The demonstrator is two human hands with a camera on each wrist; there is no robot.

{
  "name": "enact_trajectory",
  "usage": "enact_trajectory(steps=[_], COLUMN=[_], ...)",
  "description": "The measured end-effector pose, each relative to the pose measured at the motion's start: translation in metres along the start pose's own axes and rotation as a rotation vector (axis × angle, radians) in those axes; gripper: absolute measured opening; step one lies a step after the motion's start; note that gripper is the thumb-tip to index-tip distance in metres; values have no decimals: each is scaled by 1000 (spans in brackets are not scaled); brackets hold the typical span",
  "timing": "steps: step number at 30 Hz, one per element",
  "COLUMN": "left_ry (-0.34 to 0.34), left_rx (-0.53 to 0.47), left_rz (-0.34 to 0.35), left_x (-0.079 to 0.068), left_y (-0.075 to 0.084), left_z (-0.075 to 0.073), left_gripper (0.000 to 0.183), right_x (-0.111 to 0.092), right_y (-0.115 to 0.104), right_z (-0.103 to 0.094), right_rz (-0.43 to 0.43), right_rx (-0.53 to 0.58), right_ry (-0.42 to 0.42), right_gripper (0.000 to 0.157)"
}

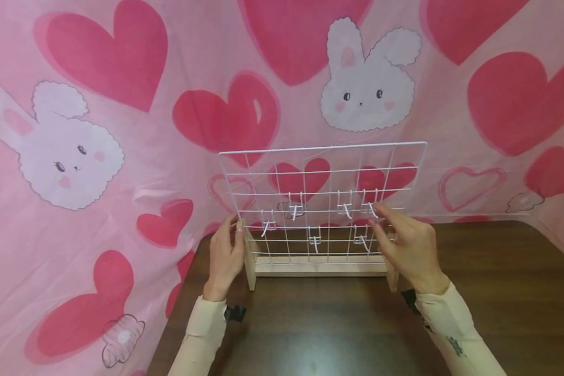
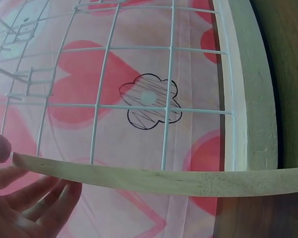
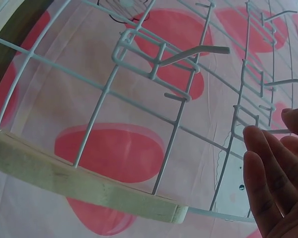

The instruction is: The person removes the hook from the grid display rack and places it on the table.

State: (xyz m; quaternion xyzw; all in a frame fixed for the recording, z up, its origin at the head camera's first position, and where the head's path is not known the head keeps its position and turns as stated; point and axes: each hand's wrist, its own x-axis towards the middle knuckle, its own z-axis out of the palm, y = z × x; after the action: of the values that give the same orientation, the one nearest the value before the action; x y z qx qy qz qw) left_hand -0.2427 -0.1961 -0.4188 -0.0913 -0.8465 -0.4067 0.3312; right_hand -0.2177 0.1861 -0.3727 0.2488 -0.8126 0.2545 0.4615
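A white wire grid display rack [image 1: 328,211] stands upright on a wooden base [image 1: 319,267], with several white wire hooks [image 1: 314,239] hung on its mesh. My left hand [image 1: 225,256] holds the top of the left wooden post [image 2: 129,177], thumb on one side and fingers on the other. At the right side, my right hand [image 1: 411,250] is by the upper right hook [image 1: 369,209]. In the right wrist view, that hook's prong lies near the gap between thumb and fingers [image 3: 260,173]; the fingers look relaxed, with contact hard to make out.
The rack stands on a dark brown wooden table [image 1: 301,324]. Behind and to the left hangs a pink cloth [image 1: 178,47] printed with hearts and rabbits. The right wooden post [image 1: 392,275] is partly covered by my right hand.
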Motion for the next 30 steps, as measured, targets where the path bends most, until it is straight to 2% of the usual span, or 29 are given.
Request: enact_trajectory(steps=[5,7,10,13,16,20,23,26,27,30], left_ry=[1,-9,-29,-49,-65,-80,-87,-95,-97,-102], left_rx=[5,-11,-59,-113,-137,-138,-147,-157,-160,-155], left_rz=[15,18,11,2,-1,-11,-23,-30,-30,-29], left_x=[0,1,2,3,3,3,3,3,3,4], left_y=[-2,-4,-7,-9,-11,-11,-10,-11,-11,-11], left_z=[-1,-1,-3,-5,-7,-9,-10,-11,-11,-11], left_gripper=[27,26,26,27,26,26,25,25,26,26], right_x=[2,3,4,5,4,2,2,3,4,5], right_y=[1,1,2,2,2,1,1,0,0,0], right_z=[2,3,3,4,4,5,5,5,5,6], right_rz=[-7,-11,-18,-19,-19,-9,-3,-13,-19,-41], right_rx=[3,5,-6,-2,3,9,7,5,6,12], right_ry=[6,9,5,2,-5,-1,-1,0,3,31], right_gripper=[32,39,61,64,55,21,29,19,21,45])
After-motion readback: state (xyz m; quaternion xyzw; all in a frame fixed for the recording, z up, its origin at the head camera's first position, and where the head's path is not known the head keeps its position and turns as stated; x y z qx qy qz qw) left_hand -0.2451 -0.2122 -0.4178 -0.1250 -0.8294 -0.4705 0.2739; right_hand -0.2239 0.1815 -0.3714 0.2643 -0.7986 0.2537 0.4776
